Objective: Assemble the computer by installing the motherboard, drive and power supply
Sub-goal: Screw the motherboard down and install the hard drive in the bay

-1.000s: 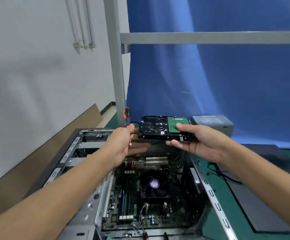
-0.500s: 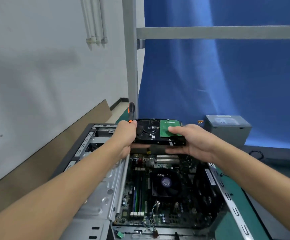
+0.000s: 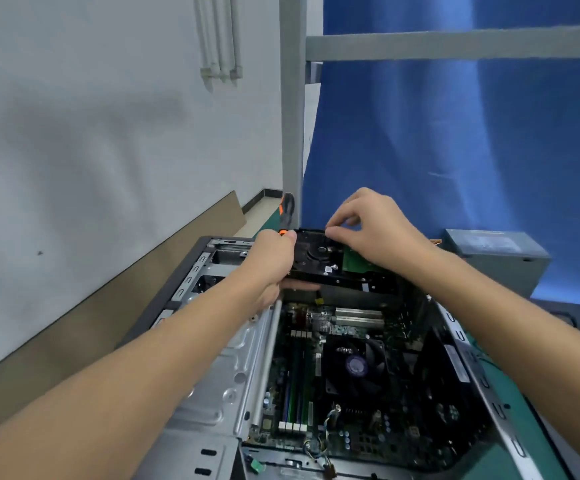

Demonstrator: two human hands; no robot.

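The open computer case (image 3: 212, 379) lies on its side, with the motherboard (image 3: 347, 330) and its CPU fan (image 3: 356, 367) inside. A black hard drive (image 3: 326, 271) with a green circuit board is held flat over the case's far end. My left hand (image 3: 269, 268) grips the drive's left edge. The same hand holds a screwdriver whose orange and black handle (image 3: 287, 209) sticks up. My right hand (image 3: 375, 230) hovers over the drive with curled fingers, thumb and fingertips pinching at its far edge. What lies between those fingertips is too small to tell.
The grey power supply (image 3: 496, 258) stands on the table behind the case, to the right. A green mat (image 3: 534, 455) lies under the case's right side. A grey metal post (image 3: 292, 133) and a blue curtain (image 3: 455, 150) rise behind, and cardboard (image 3: 108, 323) leans on the left wall.
My right hand has left the drive's near right edge and risen over its top to the far edge. The left hand has taken the drive's left edge. The view has moved closer.
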